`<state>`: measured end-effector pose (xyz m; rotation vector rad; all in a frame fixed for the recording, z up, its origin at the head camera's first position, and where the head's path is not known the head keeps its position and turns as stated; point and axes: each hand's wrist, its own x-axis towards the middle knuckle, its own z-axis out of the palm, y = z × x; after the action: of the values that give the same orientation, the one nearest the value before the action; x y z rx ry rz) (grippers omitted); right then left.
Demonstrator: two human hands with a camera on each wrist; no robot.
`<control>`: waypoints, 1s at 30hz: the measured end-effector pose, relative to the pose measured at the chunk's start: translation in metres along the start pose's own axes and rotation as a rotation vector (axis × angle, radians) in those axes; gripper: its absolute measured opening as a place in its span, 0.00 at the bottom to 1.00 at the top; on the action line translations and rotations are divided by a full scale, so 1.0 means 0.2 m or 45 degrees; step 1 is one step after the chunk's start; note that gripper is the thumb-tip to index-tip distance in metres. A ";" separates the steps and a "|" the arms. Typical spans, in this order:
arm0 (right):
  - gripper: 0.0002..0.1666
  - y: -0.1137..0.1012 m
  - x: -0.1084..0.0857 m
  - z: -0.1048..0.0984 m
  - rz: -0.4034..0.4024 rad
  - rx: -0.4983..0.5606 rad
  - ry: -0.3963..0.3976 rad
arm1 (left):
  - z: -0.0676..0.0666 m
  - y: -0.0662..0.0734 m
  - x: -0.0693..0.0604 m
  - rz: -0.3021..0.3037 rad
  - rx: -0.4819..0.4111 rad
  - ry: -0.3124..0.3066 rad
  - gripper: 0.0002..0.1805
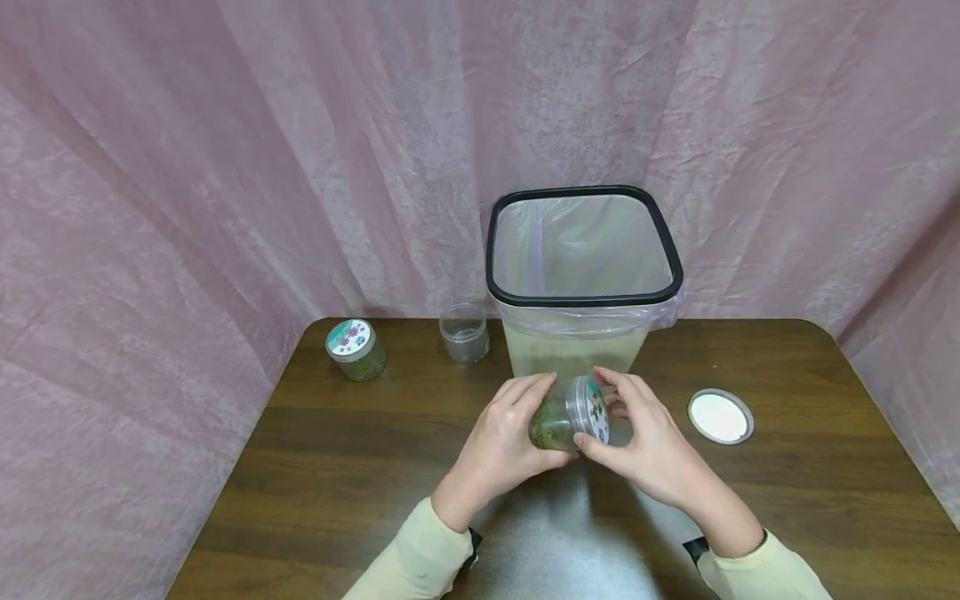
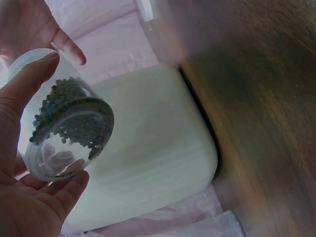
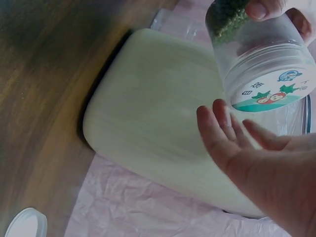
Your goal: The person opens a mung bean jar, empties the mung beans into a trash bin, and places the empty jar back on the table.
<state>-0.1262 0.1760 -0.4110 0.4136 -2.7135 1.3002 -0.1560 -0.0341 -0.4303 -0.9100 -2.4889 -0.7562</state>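
Tilted on its side, a clear jar (image 1: 553,423) of small green beads has its printed lid (image 1: 596,408) toward the right. My left hand (image 1: 498,433) grips the jar's body, thumb and fingers round it, as the left wrist view also shows with the beads (image 2: 64,101) lying inside. Around the lid side is my right hand (image 1: 652,446), its fingers spread and slightly bent. In the right wrist view a gap shows between most of the right hand (image 3: 266,163) and the lid (image 3: 274,91); whether the thumb touches the lid cannot be told.
Behind the hands stands a pale bin (image 1: 573,350) with a black rim (image 1: 585,301) and a clear bag liner. Left of it are an open clear jar (image 1: 465,337) and a lidded jar of green beads (image 1: 358,354). A white lid (image 1: 720,417) lies to the right on the wooden table (image 1: 337,483).
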 end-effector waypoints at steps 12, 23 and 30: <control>0.41 0.00 0.00 -0.01 0.061 -0.037 -0.013 | 0.00 0.00 0.00 0.011 -0.006 0.011 0.50; 0.37 0.00 0.02 -0.02 0.148 -0.008 -0.005 | -0.01 0.00 0.01 0.004 -0.009 0.023 0.50; 0.42 -0.01 0.01 -0.02 -0.010 0.020 0.001 | -0.01 -0.01 0.01 0.020 0.001 0.015 0.49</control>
<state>-0.1280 0.1776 -0.4069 0.4242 -2.7000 1.3202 -0.1585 -0.0350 -0.4273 -0.9215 -2.4691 -0.7535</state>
